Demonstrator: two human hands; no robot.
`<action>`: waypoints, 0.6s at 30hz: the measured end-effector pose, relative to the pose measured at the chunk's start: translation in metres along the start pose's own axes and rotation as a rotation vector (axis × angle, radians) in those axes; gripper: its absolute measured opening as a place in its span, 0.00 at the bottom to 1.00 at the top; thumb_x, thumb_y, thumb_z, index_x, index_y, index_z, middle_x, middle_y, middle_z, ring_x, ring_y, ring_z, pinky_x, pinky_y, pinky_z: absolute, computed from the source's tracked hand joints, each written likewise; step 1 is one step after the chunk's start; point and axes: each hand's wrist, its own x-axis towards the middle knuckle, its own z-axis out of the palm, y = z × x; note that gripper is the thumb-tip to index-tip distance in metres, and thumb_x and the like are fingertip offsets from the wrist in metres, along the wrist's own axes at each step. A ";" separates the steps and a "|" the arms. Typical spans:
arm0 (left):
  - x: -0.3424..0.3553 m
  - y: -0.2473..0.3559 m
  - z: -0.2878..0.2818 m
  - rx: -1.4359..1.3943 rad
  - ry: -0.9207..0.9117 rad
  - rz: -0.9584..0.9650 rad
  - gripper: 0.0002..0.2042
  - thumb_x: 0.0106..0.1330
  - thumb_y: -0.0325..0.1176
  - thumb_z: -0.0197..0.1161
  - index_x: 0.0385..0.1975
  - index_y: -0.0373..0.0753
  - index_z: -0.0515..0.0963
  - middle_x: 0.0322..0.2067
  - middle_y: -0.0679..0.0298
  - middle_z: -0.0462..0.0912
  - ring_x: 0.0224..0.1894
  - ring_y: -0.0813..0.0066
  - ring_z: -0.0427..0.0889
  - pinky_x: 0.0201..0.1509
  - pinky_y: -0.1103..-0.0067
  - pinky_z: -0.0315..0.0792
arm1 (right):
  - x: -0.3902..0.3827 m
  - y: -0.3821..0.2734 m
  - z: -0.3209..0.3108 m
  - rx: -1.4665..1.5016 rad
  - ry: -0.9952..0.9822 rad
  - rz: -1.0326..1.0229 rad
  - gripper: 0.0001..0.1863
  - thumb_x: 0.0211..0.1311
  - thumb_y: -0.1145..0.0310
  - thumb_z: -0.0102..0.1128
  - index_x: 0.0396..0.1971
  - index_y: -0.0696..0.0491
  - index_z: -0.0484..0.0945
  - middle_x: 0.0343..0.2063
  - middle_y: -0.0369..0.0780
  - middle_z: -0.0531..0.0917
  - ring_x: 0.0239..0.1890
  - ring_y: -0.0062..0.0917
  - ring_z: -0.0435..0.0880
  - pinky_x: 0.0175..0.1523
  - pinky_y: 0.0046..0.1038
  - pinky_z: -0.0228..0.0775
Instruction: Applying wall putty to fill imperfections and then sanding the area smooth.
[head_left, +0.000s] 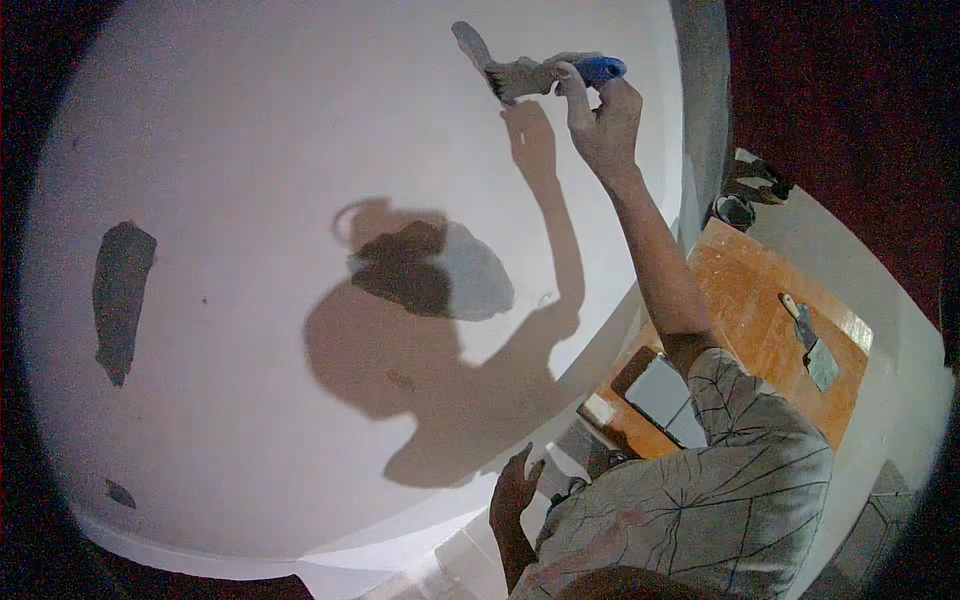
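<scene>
High on the white wall (250,120), my right hand (605,120) is closed around a paintbrush (603,69) with a blue handle end. The bristles touch the wall at the lower end of a narrow grey patch (470,44). My left hand (515,485) hangs low beside my body, its fingers apart, and nothing shows in it. A larger grey patch (480,275) lies mid-wall, partly under the shadow of my head and arm. Further left are a tall dark grey patch (123,300) and a small one (120,493).
To the right stands an orange-brown wooden tabletop (740,270). On it lie putty knives (820,362), and a pale flat rectangular thing (660,395) sits at its near left side. A dark round container (735,211) is beyond the tabletop. Pale floor tiles (470,560) show below.
</scene>
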 end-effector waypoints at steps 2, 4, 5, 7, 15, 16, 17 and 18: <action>-0.001 0.000 -0.002 -0.004 0.012 0.007 0.31 0.75 0.55 0.53 0.71 0.44 0.65 0.66 0.43 0.71 0.68 0.44 0.69 0.71 0.58 0.64 | -0.003 0.003 0.004 0.078 0.055 0.021 0.04 0.67 0.75 0.62 0.39 0.55 0.83 0.36 0.41 0.89 0.33 0.25 0.88 0.39 0.26 0.79; -0.002 -0.003 -0.001 -0.022 0.012 0.013 0.30 0.75 0.54 0.53 0.71 0.44 0.65 0.65 0.43 0.71 0.68 0.44 0.69 0.71 0.58 0.65 | -0.001 0.000 0.005 0.147 0.101 0.042 0.04 0.67 0.75 0.62 0.39 0.55 0.83 0.36 0.41 0.89 0.33 0.25 0.88 0.39 0.26 0.79; -0.002 -0.005 -0.001 -0.039 0.011 0.022 0.30 0.75 0.54 0.54 0.71 0.43 0.65 0.65 0.43 0.72 0.67 0.44 0.70 0.70 0.58 0.65 | 0.001 -0.001 0.006 0.072 0.067 0.006 0.04 0.67 0.75 0.62 0.39 0.55 0.83 0.36 0.41 0.89 0.33 0.26 0.88 0.38 0.26 0.79; -0.002 -0.004 0.000 -0.029 0.017 0.040 0.30 0.75 0.53 0.54 0.71 0.43 0.66 0.64 0.43 0.73 0.67 0.45 0.71 0.69 0.58 0.67 | 0.003 -0.003 0.007 -0.011 0.029 -0.029 0.03 0.67 0.74 0.62 0.38 0.55 0.83 0.36 0.41 0.89 0.32 0.26 0.88 0.38 0.26 0.79; 0.000 0.001 -0.003 -0.051 0.031 0.044 0.30 0.74 0.52 0.56 0.70 0.44 0.66 0.63 0.44 0.74 0.66 0.44 0.72 0.69 0.59 0.66 | 0.016 -0.002 0.022 0.032 0.125 -0.037 0.05 0.68 0.70 0.63 0.38 0.54 0.85 0.32 0.39 0.88 0.29 0.24 0.86 0.35 0.25 0.76; 0.003 0.003 -0.001 -0.050 0.019 0.037 0.30 0.74 0.52 0.56 0.70 0.44 0.66 0.63 0.44 0.73 0.66 0.44 0.71 0.70 0.59 0.66 | 0.018 0.000 0.021 0.047 0.155 -0.033 0.06 0.68 0.69 0.63 0.38 0.53 0.85 0.31 0.38 0.88 0.28 0.23 0.85 0.35 0.24 0.76; 0.007 0.004 0.002 -0.047 0.006 0.032 0.30 0.74 0.52 0.56 0.70 0.44 0.66 0.64 0.44 0.73 0.67 0.44 0.71 0.71 0.59 0.65 | 0.018 0.002 0.017 0.036 0.149 -0.040 0.06 0.68 0.69 0.63 0.38 0.53 0.85 0.31 0.38 0.88 0.28 0.23 0.85 0.35 0.24 0.76; 0.002 0.004 -0.002 -0.046 0.016 0.022 0.30 0.74 0.52 0.56 0.70 0.44 0.66 0.64 0.44 0.73 0.67 0.44 0.71 0.71 0.59 0.65 | 0.018 -0.003 0.021 0.030 0.143 -0.025 0.06 0.68 0.69 0.63 0.38 0.53 0.85 0.30 0.38 0.88 0.27 0.22 0.84 0.34 0.24 0.75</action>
